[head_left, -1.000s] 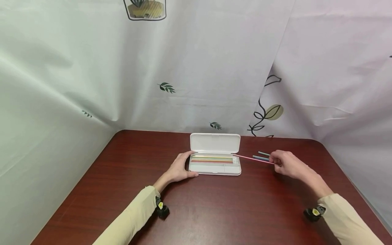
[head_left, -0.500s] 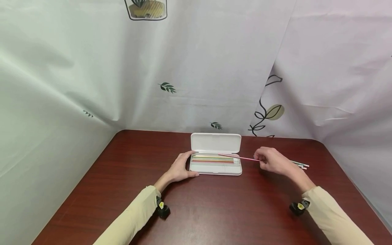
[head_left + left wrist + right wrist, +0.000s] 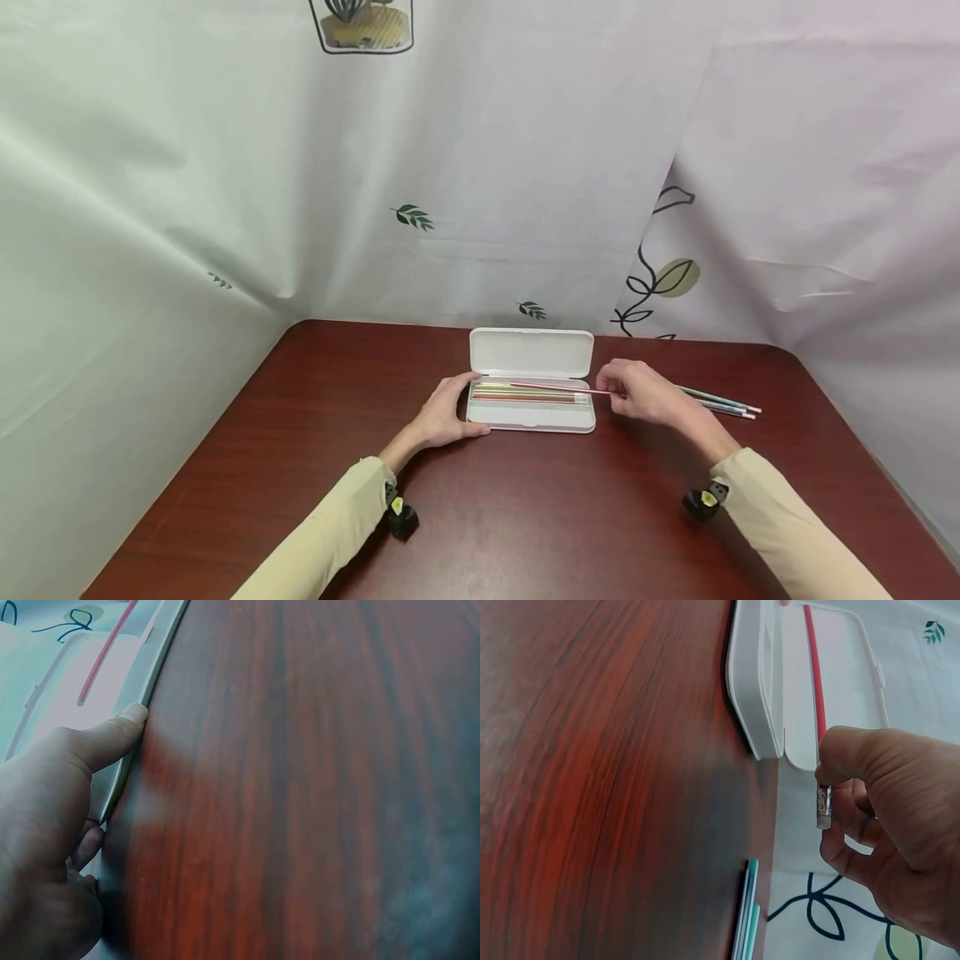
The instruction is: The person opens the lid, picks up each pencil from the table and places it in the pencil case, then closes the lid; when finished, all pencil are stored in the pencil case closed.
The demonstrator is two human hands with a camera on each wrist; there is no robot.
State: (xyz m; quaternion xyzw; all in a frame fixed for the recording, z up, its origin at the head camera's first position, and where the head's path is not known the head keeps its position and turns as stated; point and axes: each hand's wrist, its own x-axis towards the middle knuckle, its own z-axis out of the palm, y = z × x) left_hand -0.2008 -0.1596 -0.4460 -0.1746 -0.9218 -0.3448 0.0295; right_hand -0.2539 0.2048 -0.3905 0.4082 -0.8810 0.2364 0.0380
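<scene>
Here's the red pencil (image 3: 818,705), mid-frame in the head view, up over the open white pencil case (image 3: 517,415)! The right hand (image 3: 637,392) pinches it near its eraser end, and the long axis runs leftward from those fingers, slightly aslant to the row of pencils (image 3: 525,395) lying in the rear compartment. That right hand is just beside the case's right end. Over at the left end, the left hand (image 3: 442,412) grips the case, thumb on the front edge. Right of centre, loose pencils (image 3: 718,398) lie on the desk (image 3: 525,517); pale cloth (image 3: 525,167) hangs across the upper frame.
</scene>
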